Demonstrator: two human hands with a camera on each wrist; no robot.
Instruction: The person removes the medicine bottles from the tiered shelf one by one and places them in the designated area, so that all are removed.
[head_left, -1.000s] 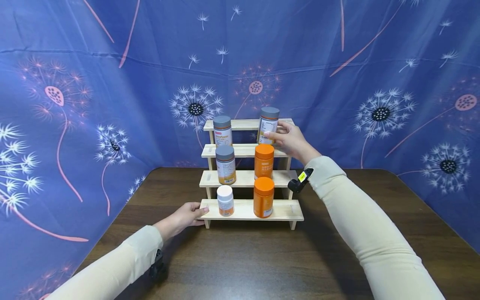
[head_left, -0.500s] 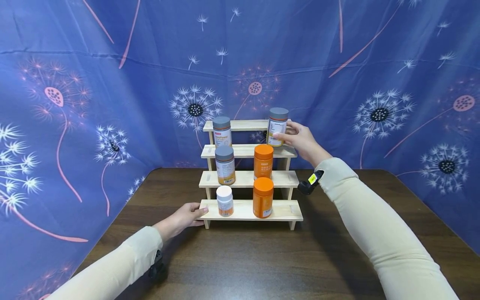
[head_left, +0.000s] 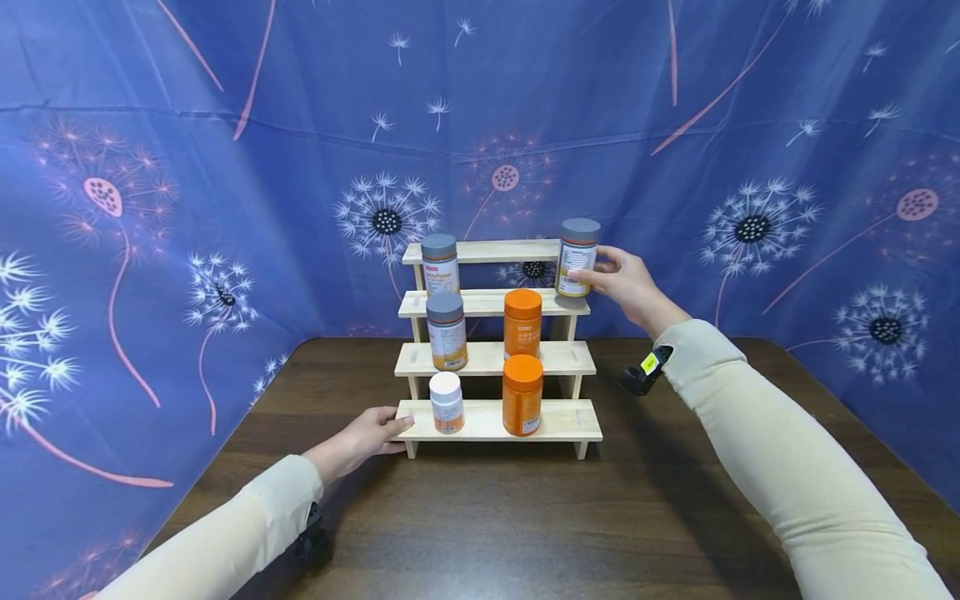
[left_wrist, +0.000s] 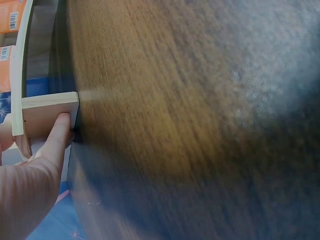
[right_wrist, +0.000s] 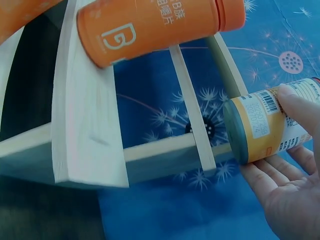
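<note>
My right hand [head_left: 633, 287] holds a supplement bottle [head_left: 576, 262] with a grey lid, upright, between thumb and fingers. The bottle is at the right end of the third step [head_left: 487, 303] of a wooden tiered display rack. In the right wrist view its base [right_wrist: 235, 131] shows beside the rack's slats. Down at the lowest step [head_left: 483, 423], my left hand [head_left: 367, 435] grips the left end. The left wrist view shows a finger [left_wrist: 59, 131] pressed against the support leg [left_wrist: 50, 107] under that step, the thumb partly cut off at the edge.
On the rack's left side stand two grey-lidded bottles, one on the third step [head_left: 441, 268] and one on the second [head_left: 447, 337], plus a small white bottle [head_left: 447, 407]. Orange bottles [head_left: 522, 325] stand on the right of the lower two steps. A blue dandelion cloth [head_left: 315, 167] hangs behind the brown table [head_left: 465, 525].
My right hand and the grey-lidded bottle have moved right along the third step, from above the orange bottles to the step's right end. My left hand keeps its grip on the rack.
</note>
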